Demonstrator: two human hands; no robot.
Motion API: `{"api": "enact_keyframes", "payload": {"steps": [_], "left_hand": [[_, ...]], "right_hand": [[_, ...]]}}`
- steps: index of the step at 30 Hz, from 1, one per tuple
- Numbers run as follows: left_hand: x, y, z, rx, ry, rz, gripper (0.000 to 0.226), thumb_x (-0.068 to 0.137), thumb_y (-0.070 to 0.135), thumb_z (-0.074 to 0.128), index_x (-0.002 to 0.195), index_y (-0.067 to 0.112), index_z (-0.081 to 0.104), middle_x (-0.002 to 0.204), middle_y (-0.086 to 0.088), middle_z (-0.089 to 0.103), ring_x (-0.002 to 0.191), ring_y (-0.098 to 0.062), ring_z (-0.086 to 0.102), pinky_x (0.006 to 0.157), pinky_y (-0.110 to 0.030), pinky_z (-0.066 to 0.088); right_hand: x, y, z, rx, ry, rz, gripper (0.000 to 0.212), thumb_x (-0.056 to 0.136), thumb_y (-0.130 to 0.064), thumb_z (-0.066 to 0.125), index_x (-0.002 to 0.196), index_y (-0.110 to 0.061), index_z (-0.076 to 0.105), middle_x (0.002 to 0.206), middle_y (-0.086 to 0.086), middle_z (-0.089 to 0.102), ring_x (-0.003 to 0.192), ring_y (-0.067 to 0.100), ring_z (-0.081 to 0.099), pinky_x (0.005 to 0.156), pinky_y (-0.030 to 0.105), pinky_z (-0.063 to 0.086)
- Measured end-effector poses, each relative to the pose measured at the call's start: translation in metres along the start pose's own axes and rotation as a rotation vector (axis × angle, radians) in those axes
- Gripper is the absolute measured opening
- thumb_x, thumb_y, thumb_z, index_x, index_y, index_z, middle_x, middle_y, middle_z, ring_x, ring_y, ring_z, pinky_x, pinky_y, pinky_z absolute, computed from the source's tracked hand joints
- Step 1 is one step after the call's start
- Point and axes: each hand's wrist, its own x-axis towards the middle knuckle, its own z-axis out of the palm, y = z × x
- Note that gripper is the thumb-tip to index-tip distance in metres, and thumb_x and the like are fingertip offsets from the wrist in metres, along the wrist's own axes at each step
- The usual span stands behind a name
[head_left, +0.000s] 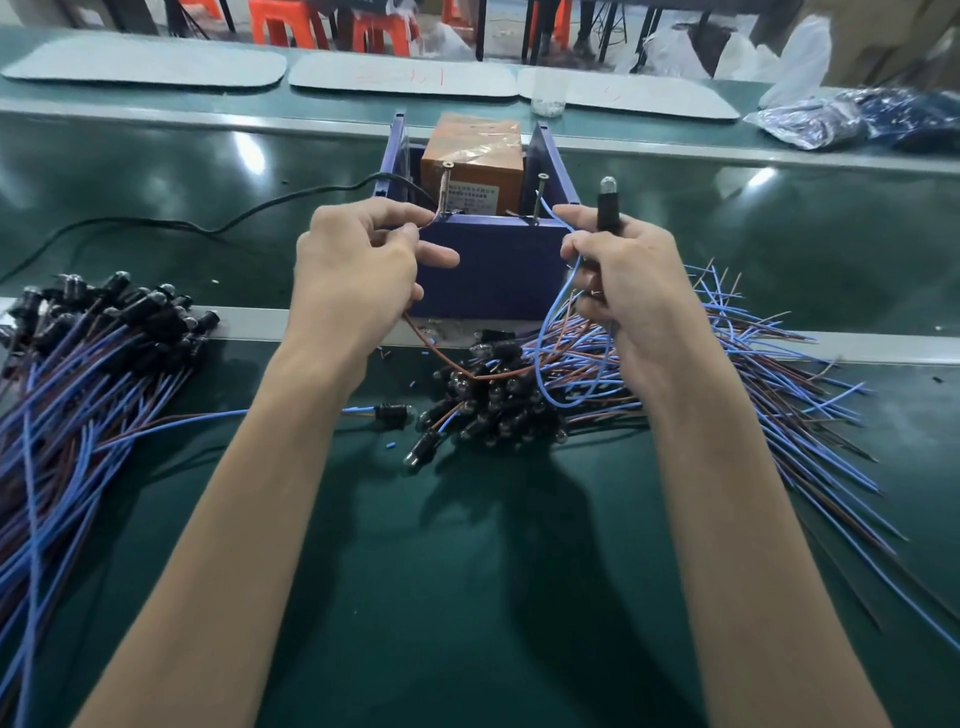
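Lamp (608, 208) in right hand (628, 286), brown wire (440, 357) in left hand (358, 270), blue box (493, 270) behind.

Head cam: my left hand (358, 275) pinches the brown wire (441, 358), its end up at the foot of the left screw (445, 184) on the blue box (493, 270); can't tell if it makes contact. My right hand (623, 280) grips the black lamp (608, 208) upright, bulb on top, and pinches the blue wire (558, 306), its tip just beside the right screw (542, 195). An orange block (472, 156) sits inside the box. Both wires loop down over the lamp pile (493, 400) on the green table (467, 571). A bundled batch (104, 332) lies far left, loose leads (779, 374) fan out right, and a black cable (208, 223) runs left from the box.
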Motion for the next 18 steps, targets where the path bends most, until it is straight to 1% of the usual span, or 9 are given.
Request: {"api": "enact_keyframes", "payload": {"steps": [6,9,18], "left_hand": [[-0.002,0.005,-0.002,0.047,-0.027,0.011,0.025,0.096,0.014,0.048,0.092,0.026,0.070,0.068,0.017,0.072,0.038,0.000,0.043,0.048,-0.012,0.042],[-0.003,0.006,-0.002,0.063,-0.046,0.016,0.026,0.096,0.013,0.048,0.093,0.025,0.071,0.068,0.017,0.072,0.039,0.000,0.043,0.049,-0.012,0.042],[-0.006,0.011,-0.004,0.081,-0.082,0.008,0.027,0.096,0.011,0.049,0.087,0.025,0.071,0.069,0.014,0.073,0.039,0.001,0.043,0.049,-0.009,0.040]], "right_hand": [[-0.002,-0.003,-0.002,0.021,-0.003,-0.002,0.033,0.089,0.006,0.039,0.105,-0.008,0.063,0.070,0.000,0.044,0.042,0.003,0.030,0.036,0.014,0.022],[-0.002,-0.003,-0.002,0.023,-0.002,-0.002,0.033,0.089,0.007,0.039,0.103,-0.008,0.064,0.068,0.001,0.044,0.041,0.002,0.030,0.035,0.014,0.021],[-0.001,-0.005,-0.002,0.036,-0.011,-0.006,0.032,0.088,0.007,0.039,0.098,-0.009,0.065,0.066,0.000,0.044,0.038,0.003,0.029,0.034,0.014,0.021]]}}
